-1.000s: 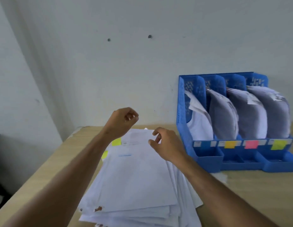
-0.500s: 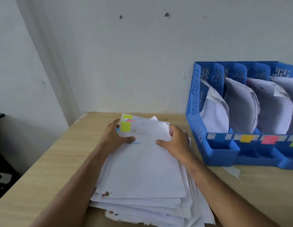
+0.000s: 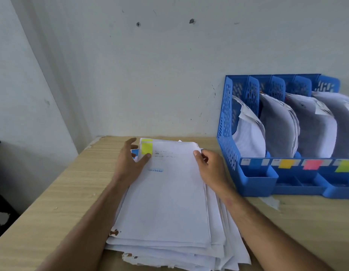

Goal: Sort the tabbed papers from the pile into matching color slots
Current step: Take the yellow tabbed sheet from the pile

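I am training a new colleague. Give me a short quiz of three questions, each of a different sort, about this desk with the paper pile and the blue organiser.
1. True or false: the top white sheet of the paper pile carries a pink tab.
2. Multiple choice: the yellow-green label on the blue plastic file organiser marks which slot? A) leftmost B) second from left C) rightmost in view
3. Fill in: the left hand puts its thumb beside the yellow-green sticky ____, while the right hand grips the sheet's right edge.

Key: 1 false, the tab is yellow-green; 2 C; 3 tab.
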The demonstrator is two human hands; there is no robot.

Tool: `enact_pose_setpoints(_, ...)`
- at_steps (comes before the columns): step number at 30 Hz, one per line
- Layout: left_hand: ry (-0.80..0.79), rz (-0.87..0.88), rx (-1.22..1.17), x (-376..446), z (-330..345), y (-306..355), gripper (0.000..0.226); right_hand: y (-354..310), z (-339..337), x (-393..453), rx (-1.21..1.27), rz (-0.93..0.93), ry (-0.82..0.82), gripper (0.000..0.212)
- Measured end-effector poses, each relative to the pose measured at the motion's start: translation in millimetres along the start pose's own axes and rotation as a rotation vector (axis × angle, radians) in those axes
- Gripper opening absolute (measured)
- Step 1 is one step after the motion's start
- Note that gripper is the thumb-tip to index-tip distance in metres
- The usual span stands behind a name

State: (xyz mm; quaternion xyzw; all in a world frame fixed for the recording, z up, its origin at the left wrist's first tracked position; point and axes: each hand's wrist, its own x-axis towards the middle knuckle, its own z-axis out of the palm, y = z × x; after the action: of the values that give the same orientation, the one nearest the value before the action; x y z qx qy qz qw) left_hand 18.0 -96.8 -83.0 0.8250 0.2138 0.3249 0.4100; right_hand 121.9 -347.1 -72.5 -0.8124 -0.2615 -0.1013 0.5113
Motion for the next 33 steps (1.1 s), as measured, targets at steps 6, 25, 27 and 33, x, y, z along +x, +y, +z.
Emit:
enact_pose_setpoints(6,-0.01,0.094,0.095,4,1,1,0.026,-2,-3,1,0.072,-0.028,0.027,0.041)
enact_pose_setpoints(25,0.044,0.136,-0.201,17,-15,86,0.023,-42,-56,19,0.462,0.117,-0.051,0.059)
enact_pose_setpoints(27,0.015,0.119,-0.279,17,-15,96,0.022,-46,-67,16,0.505,0.138,-0.068,0.042)
enact_pose_setpoints(33,0.054,0.228,-0.278,21,-6,154,0.018,-53,-114,10,0.648,0.195,-0.118,0.022)
